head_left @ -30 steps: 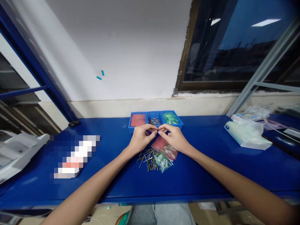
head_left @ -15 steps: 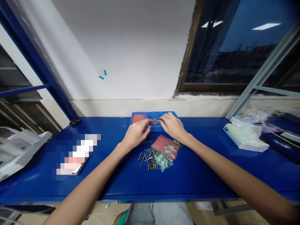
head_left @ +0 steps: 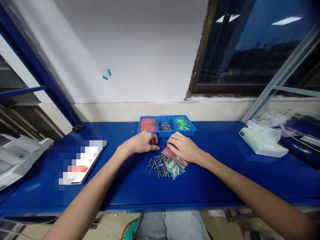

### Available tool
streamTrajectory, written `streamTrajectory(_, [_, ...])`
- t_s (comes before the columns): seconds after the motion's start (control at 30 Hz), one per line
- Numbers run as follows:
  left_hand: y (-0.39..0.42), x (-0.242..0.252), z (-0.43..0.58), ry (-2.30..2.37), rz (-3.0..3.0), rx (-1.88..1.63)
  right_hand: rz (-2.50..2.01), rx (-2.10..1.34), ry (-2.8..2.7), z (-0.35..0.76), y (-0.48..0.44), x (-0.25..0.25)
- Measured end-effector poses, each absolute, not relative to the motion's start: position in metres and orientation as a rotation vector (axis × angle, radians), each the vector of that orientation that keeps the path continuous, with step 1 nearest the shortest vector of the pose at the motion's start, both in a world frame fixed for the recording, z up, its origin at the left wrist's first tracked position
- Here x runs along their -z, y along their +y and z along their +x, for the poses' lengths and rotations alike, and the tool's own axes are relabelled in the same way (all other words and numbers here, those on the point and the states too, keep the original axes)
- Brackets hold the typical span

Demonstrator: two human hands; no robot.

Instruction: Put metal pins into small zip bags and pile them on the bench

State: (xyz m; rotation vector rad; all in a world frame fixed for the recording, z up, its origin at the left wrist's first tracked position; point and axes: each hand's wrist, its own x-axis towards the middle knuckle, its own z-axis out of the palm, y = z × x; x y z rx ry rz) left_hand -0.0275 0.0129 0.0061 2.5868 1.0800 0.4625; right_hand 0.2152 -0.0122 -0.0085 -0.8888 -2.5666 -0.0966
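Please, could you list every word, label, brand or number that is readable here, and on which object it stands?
No text is readable.
Tissue pack: a round dark-blue mark, too small to read.
Flat device at left: mostly covered by pixel blocks, unreadable.
White box at left edge: a grey patch, perhaps a label, too blurred.
Front red bag, front green bag: no print discernible.

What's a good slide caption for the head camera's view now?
Left hand near loose rivets, right hand over a red plastic bag, in front of three blue bins.
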Motion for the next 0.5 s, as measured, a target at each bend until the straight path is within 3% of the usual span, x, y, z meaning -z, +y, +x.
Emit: streamTrajectory(0.5, [0.0116,-0.0075,-0.0262,1.088,2.442,-0.287,-0.865,-0.022,-2.582,0.2121,-0.0162,0.0134])
